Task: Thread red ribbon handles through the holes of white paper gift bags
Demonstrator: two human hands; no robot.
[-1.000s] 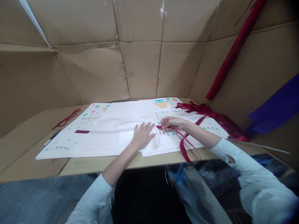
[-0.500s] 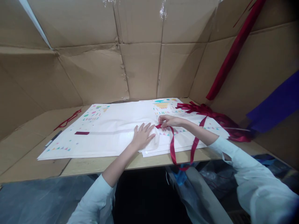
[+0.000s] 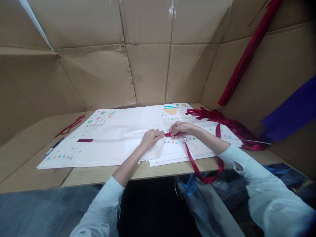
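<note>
White printed sheets point(image 3: 118, 131) with coloured birthday patterns lie across the table. My right hand point(image 3: 178, 129) is pinched on a dark red ribbon point(image 3: 193, 161) at the sheets' middle, and the ribbon loops down past the table's front edge. Beside it on the left, my left hand point(image 3: 151, 137) presses on the sheet, its fingers close together and the tips touching the ribbon's end. Whether it grips the ribbon is hard to see. A thin pale rod point(image 3: 249, 141) extends rightward from near my right hand. A short red strip point(image 3: 85, 140) lies on the left part of the sheets.
A heap of red ribbons point(image 3: 229, 126) lies at the right. Thin red cord point(image 3: 70, 126) rests at the left near a dark marker-like object point(image 3: 54, 145). Cardboard walls point(image 3: 148, 72) surround the table; red and purple strips point(image 3: 291, 108) hang at the right.
My left hand has drawn its spread fingers together and turned toward the ribbon. My right hand has shifted slightly right. The hanging ribbon loop has swung right and widened.
</note>
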